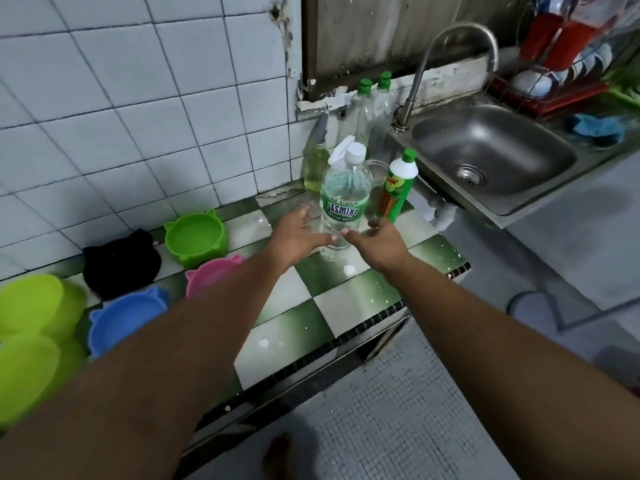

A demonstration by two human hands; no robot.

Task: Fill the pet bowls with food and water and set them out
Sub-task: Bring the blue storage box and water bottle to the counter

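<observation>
A clear water bottle (pixel 343 199) with a green label and white cap stands upright on the green-and-white tiled counter (pixel 304 306). My left hand (pixel 298 233) and my right hand (pixel 377 242) reach to either side of its base, fingers spread, holding nothing; fingertips are at the bottle, and whether they touch it I cannot tell. Cat-eared pet bowls sit at the left: a green one (pixel 195 237), a pink one (pixel 211 273) partly behind my left arm, a blue one (pixel 124 317) and a black one (pixel 121 261).
Lime-green containers (pixel 31 306) fill the far left. Behind the water bottle stand a green dish-soap bottle (pixel 396 188), a yellow-liquid bottle (pixel 316 168) and two clear green-capped bottles (pixel 363 112). A steel sink (pixel 491 157) with a tap (pixel 450 64) and a dish rack (pixel 561 74) lie right.
</observation>
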